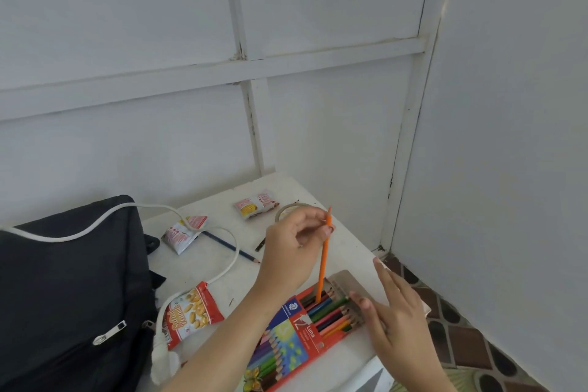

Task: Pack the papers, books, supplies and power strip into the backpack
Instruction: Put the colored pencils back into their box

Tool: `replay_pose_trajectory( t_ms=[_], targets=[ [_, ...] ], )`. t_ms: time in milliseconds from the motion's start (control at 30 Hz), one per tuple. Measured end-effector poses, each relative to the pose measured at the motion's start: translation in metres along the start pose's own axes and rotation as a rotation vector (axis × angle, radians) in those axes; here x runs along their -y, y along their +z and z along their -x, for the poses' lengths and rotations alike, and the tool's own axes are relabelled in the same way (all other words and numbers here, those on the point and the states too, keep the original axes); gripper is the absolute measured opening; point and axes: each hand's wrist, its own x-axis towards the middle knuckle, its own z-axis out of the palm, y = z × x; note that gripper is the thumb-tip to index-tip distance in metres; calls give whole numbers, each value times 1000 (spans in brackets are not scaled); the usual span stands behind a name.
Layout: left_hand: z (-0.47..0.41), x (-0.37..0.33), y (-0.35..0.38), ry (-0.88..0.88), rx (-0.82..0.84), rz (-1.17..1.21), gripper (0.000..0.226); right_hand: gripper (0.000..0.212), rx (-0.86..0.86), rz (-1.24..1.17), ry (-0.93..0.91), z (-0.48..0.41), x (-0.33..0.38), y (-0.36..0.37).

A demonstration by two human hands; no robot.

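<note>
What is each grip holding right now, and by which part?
The left grip pinches the orange pencil near its upper end, lower end in the pencil box. The right grip holds nothing; its straight fingers rest on the box's open end.

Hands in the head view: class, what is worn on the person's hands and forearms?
The left hand and right hand are ungloved, with no sleeve, watch or bracelet in view on either forearm. Whether a ring is worn is too blurred to tell.

Our left hand [294, 251] pinches an orange pencil [324, 267], its lower end inside the open pencil box [296, 337]. Our right hand [394, 315] lies straight-fingered on the box's flap end. The black backpack [63, 280] stands at left.
</note>
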Motion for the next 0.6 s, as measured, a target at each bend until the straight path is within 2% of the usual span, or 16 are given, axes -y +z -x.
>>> replay_pose_trajectory(
  t_ms=[200, 433, 600],
  targets=[
    [-11, 9, 16, 48, 103, -158, 28, 39, 18, 15, 9, 2, -6, 4],
    [-21, 18, 24, 71, 225, -305, 34, 44, 30, 52, 25, 3, -9, 5],
    [-7, 42, 30, -15, 357, -466, 45, 46, -20, -7, 44, 5, -8, 8]
  ],
)
